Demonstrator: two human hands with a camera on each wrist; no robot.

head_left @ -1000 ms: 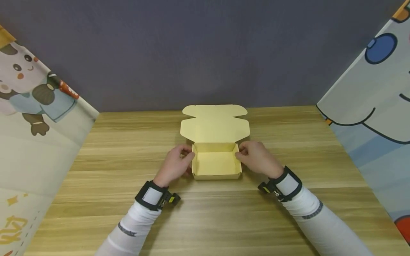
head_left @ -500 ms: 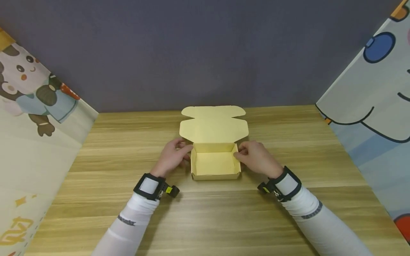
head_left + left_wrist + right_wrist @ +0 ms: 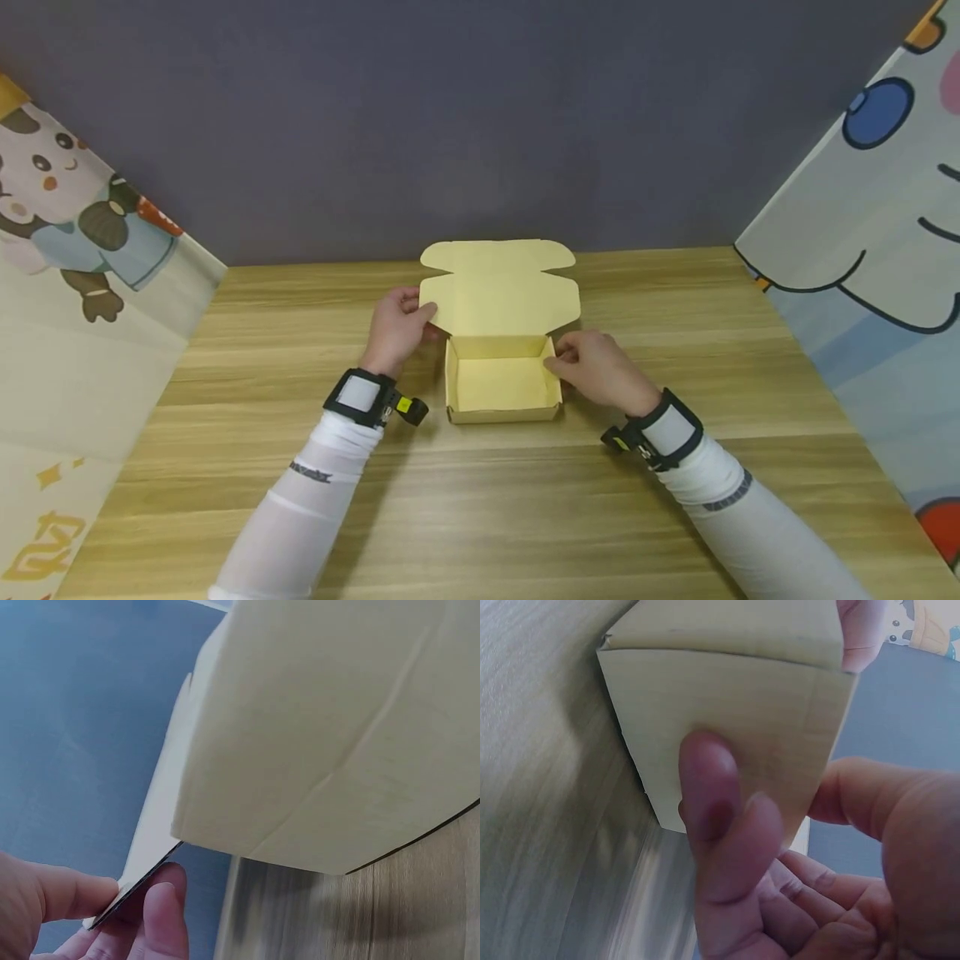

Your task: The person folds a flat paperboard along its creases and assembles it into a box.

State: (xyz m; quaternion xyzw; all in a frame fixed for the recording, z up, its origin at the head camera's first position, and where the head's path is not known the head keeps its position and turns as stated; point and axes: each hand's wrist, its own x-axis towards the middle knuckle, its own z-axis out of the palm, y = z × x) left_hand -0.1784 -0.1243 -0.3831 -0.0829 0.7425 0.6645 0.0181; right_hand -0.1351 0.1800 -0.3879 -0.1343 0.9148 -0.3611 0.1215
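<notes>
A pale yellow cardboard box (image 3: 502, 383) stands on the table with its lid (image 3: 498, 292) raised at the back and nothing inside. My left hand (image 3: 396, 329) pinches the lid's left side flap between thumb and fingers; the left wrist view shows the flap (image 3: 154, 814) edge held there, beside the box's outer side wall (image 3: 300, 750). On the other side, my right hand (image 3: 600, 367) grips the right side wall, thumb over its top edge. In the right wrist view, fingertips (image 3: 709, 761) press the outside of that wall (image 3: 765, 712).
The wood-grain table (image 3: 480, 517) runs back to a dark grey wall (image 3: 480, 125). Panels printed with cartoon figures, a left panel (image 3: 112, 350) and a right panel (image 3: 825, 225), border the table.
My left hand has let go of the box's left side wall and moved away from me to take the lid's left flap. My right hand keeps its hold on the right wall.
</notes>
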